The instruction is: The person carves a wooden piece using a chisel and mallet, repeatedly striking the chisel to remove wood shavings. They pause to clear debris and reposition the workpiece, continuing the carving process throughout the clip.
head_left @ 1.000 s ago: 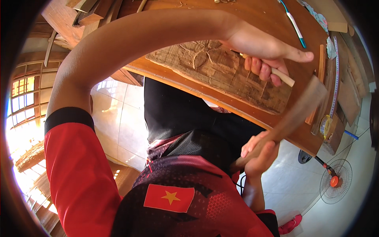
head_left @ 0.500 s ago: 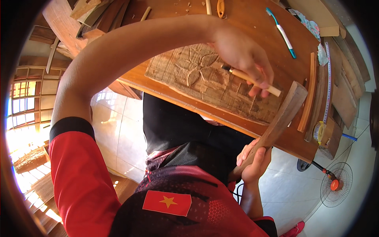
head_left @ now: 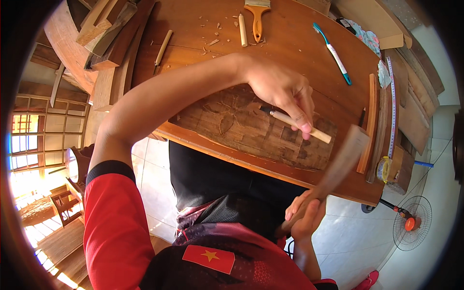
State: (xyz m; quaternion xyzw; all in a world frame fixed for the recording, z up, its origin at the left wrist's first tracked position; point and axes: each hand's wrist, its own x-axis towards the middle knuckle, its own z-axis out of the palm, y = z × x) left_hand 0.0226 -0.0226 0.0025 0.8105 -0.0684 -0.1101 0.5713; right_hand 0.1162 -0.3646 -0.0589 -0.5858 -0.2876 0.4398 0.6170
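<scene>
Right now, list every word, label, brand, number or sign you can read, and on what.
No readable words or numbers.
Measuring tape: marks too small to read.
Red shirt patch: yellow star, no lettering.
Wooden-handled tool, wooden mallet: no lettering visible.
</scene>
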